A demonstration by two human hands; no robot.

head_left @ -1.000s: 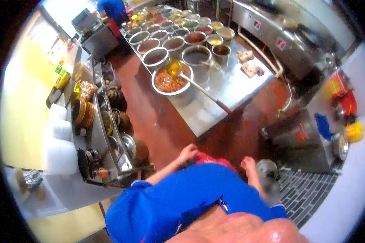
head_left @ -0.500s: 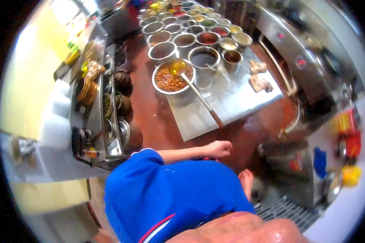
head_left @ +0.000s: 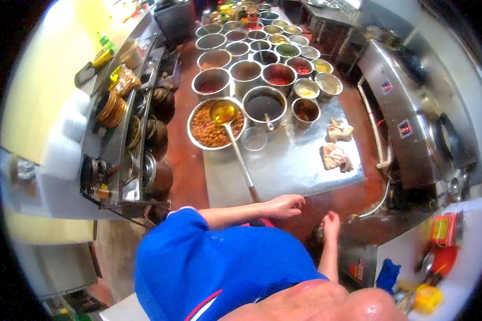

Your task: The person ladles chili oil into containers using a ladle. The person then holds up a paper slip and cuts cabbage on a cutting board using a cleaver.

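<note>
My left hand (head_left: 287, 206) is in front of my body, beyond the near edge of the steel table (head_left: 289, 174), its fingers loosely bent and nothing visible in them. To its right and lower hangs my right hand (head_left: 331, 222), fingers loosely curled, with no held thing visible. Closest to my left forearm is the dark handle end of a long ladle (head_left: 239, 156); I am not gripping it. The ladle's bowl holds yellow oil and rests over a steel basin (head_left: 194, 140) of reddish-brown chunky food. Beside it stand a pot of dark liquid (head_left: 262, 101) and a small clear tub (head_left: 255, 139).
Several steel pots of sauces and ingredients fill the far table. Crumpled cloths (head_left: 336, 156) lie at its right. A loaded shelf rack (head_left: 131, 174) runs along the left; a steel stove (head_left: 393, 115) and a pale pipe (head_left: 374, 120) stand right. The floor (head_left: 185, 160) is red-brown.
The view has shifted, so the table and pots appear nearer and more upright. My right hand has come up into fuller view; my left hand sits slightly lower in the picture.
</note>
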